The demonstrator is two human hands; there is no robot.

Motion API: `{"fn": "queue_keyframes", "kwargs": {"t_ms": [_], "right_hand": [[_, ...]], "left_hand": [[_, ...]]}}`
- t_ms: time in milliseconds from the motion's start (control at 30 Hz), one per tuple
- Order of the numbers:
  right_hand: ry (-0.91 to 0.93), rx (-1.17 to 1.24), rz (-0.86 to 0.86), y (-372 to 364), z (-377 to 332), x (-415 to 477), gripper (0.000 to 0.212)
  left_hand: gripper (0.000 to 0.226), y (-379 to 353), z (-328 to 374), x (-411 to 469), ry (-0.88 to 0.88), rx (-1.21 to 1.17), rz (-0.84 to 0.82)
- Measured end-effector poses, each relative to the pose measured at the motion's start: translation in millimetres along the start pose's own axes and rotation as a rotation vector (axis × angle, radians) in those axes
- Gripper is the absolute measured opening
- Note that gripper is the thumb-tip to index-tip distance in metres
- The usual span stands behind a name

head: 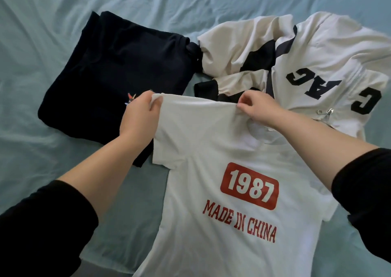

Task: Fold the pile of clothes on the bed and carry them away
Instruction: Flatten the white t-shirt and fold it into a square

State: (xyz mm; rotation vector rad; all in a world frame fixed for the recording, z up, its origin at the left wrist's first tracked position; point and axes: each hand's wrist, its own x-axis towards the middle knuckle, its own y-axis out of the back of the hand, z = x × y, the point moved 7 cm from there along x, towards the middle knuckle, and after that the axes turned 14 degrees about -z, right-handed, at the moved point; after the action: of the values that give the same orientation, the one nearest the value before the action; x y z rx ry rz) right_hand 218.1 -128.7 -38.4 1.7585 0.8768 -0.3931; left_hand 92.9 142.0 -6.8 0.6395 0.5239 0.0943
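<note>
While both hands hold its far edge, the white T-shirt [222, 149] lies print side up on the pale teal bed sheet [42, 27], its body running toward the person and its red "1987 MADE IN CHINA" print facing up. The left hand [139, 111] grips the shirt's far left corner, fingers curled round the bunched cloth with the thumb on top. The right hand [258, 107] pinches the same edge further right, fingertips closed on a fold of fabric, so the cloth is drawn fairly taut between the two hands. Whether that edge is raised off the sheet cannot be told. Both forearms are bare, with black sleeves [48, 230] pushed up toward the elbows. Beyond the left hand lies a navy garment [118, 65], folded into a rough rectangle, its near corner tucked under the T-shirt's left sleeve. Beside it, to the right, a white zip jacket [317, 50] with black stripes and large black letters lies crumpled and unfolded, touching the navy garment, its metal zipper pull [329, 112] near the right forearm.
</note>
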Motion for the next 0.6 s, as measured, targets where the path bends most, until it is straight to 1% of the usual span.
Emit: {"fn": "queue_keyframes", "kwargs": {"t_ms": [100, 167, 233, 267, 300, 333, 367, 400, 433, 467, 500, 533, 600], "right_hand": [[0.006, -0.035, 0.200, 8, -4, 7, 0.013], [0.019, -0.118, 0.280, 10, -9, 11, 0.015], [0.028, -0.140, 0.359, 11, -13, 8, 0.018], [0.038, -0.103, 0.416, 11, -14, 1, 0.019], [0.058, -0.053, 0.484, 9, -16, -9, 0.019], [0.089, -0.005, 0.549, 3, -19, -23, 0.020], [0.127, 0.037, 0.589, -9, -23, -39, 0.021], [0.165, 0.069, 0.586, -28, -26, -55, 0.022], [0.195, 0.077, 0.539, -51, -29, -68, 0.025], [0.213, 0.059, 0.460, -75, -32, -76, 0.031], [0.212, 0.015, 0.358, -99, -31, -77, 0.039], [0.190, -0.064, 0.253, -119, -26, -74, 0.047], [0.096, -0.248, 0.117, -137, -6, -53, 0.059]], "left_hand": [[0.020, 8, -3, 3, 0.003, 0.069, 0.055], [0.014, 10, -7, 2, 0.010, 0.102, 0.087], [0.016, 11, -4, 1, 0.005, 0.209, 0.130], [0.021, 12, 0, 0, -0.012, 0.286, 0.170], [0.028, 9, 8, -3, -0.069, 0.368, 0.221], [0.034, 0, 20, -9, -0.181, 0.450, 0.257], [0.038, -19, 34, -19, -0.325, 0.527, 0.253], [0.042, -48, 45, -30, -0.476, 0.580, 0.184], [0.046, -81, 49, -39, -0.574, 0.600, 0.040], [0.051, -114, 45, -44, -0.595, 0.622, -0.140], [0.057, -138, 34, -43, -0.558, 0.668, -0.292], [0.062, -151, 15, -32, -0.481, 0.729, -0.397], [0.071, -145, -24, 0, -0.295, 0.740, -0.515]]}}
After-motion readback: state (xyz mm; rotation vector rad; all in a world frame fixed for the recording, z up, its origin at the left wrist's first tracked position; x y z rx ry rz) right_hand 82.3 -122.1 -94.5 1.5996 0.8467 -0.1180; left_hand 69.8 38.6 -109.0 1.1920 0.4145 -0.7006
